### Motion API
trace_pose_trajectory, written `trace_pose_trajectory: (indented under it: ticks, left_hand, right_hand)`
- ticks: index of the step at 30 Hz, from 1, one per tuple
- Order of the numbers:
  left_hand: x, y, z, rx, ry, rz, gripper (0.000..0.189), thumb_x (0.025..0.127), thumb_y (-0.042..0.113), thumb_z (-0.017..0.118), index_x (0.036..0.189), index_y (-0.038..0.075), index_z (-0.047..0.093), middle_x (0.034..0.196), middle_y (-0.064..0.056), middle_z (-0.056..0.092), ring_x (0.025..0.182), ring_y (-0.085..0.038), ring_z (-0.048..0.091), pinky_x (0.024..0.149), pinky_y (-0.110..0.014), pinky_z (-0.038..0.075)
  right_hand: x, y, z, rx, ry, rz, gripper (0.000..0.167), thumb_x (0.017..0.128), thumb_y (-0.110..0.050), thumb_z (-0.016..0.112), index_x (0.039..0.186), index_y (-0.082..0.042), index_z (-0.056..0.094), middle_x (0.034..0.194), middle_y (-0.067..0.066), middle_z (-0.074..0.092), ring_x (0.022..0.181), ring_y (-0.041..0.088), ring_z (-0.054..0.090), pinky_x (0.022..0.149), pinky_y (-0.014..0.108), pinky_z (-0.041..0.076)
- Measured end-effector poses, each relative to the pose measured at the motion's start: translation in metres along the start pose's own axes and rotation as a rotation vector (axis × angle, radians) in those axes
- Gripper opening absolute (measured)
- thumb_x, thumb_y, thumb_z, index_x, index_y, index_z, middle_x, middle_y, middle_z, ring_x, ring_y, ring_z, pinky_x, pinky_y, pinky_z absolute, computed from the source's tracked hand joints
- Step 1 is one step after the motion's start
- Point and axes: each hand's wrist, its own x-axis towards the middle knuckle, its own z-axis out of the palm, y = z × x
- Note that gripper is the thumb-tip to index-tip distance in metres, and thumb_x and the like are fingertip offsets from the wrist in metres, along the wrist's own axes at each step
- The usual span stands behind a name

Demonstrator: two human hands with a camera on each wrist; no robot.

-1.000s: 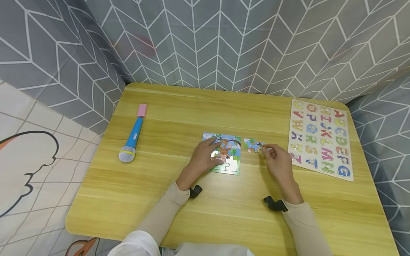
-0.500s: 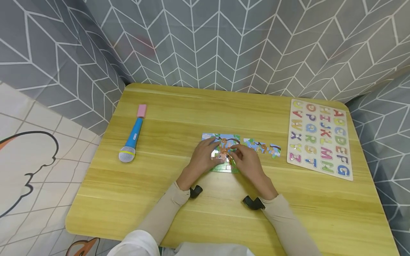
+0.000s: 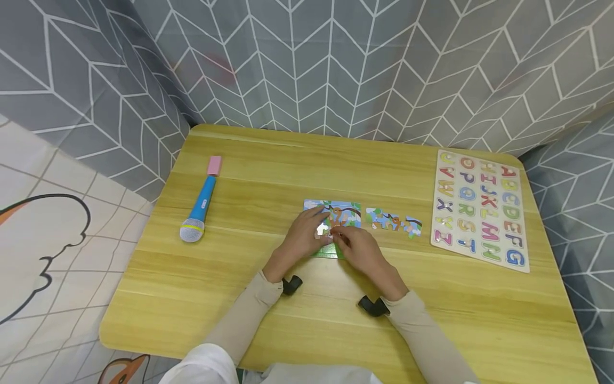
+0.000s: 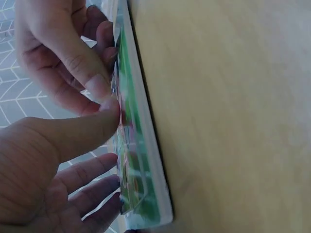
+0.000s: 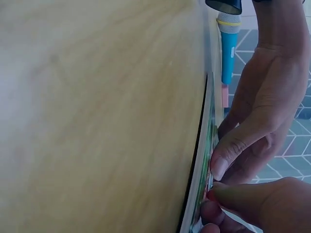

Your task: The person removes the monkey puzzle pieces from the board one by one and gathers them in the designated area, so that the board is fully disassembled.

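A small jigsaw puzzle board [image 3: 353, 206] with a picture of an animal and a green border lies on the table's middle. My left hand [image 3: 302, 234] rests on its left part, thumb and fingers spread over the surface. In the left wrist view, the left thumb [image 4: 87, 133] touches the board beside the right hand [image 4: 63, 53]. My right hand [image 3: 362, 248] pinches at the lower middle of the board. A bit of red puzzle piece [image 5: 210, 194] shows beneath its thumb in the right wrist view; the fingers hide most of it.
Several loose puzzle pieces [image 3: 394, 221] lie in a row right of the board. An alphabet board [image 3: 475, 210] lies at the table's right. On the left are a blue toy microphone [image 3: 200, 205] and a pink block [image 3: 214, 165]. A patterned curtain [image 3: 316, 64] hangs behind the table.
My right hand has come left from the row of loose pieces to the board, then a little further toward the left hand. My left hand has stayed in place.
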Motion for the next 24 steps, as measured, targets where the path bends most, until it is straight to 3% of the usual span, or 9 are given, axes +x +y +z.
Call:
trace_pose_trajectory:
  ticks: [6,14,19,21,24]
  left_hand:
    - [-0.001,-0.004,-0.002,-0.069,-0.021,-0.026,0.06,0.092,0.021,0.074,0.146,0.006,0.051,0.161,-0.011,0.04,0.15,-0.033,0.036,0.125,-0.049,0.031]
    - [-0.011,-0.011,0.0,-0.102,0.091,-0.033,0.05,0.089,0.018,0.076,0.135,0.004,0.062,0.15,-0.014,0.053,0.142,-0.034,0.046,0.118,-0.049,0.04]
    - [-0.015,-0.01,-0.002,-0.075,0.145,-0.054,0.051,0.084,0.019,0.081,0.13,0.004,0.065,0.131,-0.012,0.06,0.12,-0.03,0.056,0.097,-0.042,0.054]
    - [-0.016,-0.01,-0.003,-0.063,0.163,-0.073,0.049,0.083,0.019,0.082,0.128,0.005,0.067,0.123,-0.011,0.061,0.11,-0.027,0.056,0.086,-0.037,0.054]
    - [-0.018,-0.008,-0.006,-0.042,0.168,-0.103,0.045,0.083,0.019,0.083,0.124,0.006,0.07,0.118,-0.009,0.062,0.104,-0.025,0.056,0.078,-0.033,0.052]
  right_hand:
    - [-0.005,-0.001,0.002,0.01,0.009,-0.002,0.025,0.099,-0.016,0.064,0.12,-0.004,0.072,0.086,0.004,0.071,0.066,0.008,0.051,0.058,0.021,0.044]
    - [-0.011,-0.003,0.009,-0.009,0.029,0.028,0.032,0.092,-0.016,0.073,0.122,-0.005,0.071,0.075,-0.002,0.057,0.066,0.008,0.045,0.057,0.02,0.037]
    - [-0.013,-0.005,0.012,0.017,0.059,0.024,0.035,0.087,-0.017,0.079,0.12,-0.006,0.073,0.074,-0.001,0.06,0.065,0.007,0.048,0.057,0.02,0.041]
    - [-0.013,-0.006,0.013,0.028,0.068,0.018,0.038,0.085,-0.018,0.081,0.12,-0.006,0.073,0.073,-0.001,0.06,0.065,0.007,0.049,0.058,0.02,0.042]
    - [-0.014,-0.008,0.013,0.038,0.068,0.025,0.044,0.081,-0.02,0.084,0.121,-0.006,0.073,0.071,-0.001,0.058,0.064,0.007,0.047,0.058,0.019,0.042]
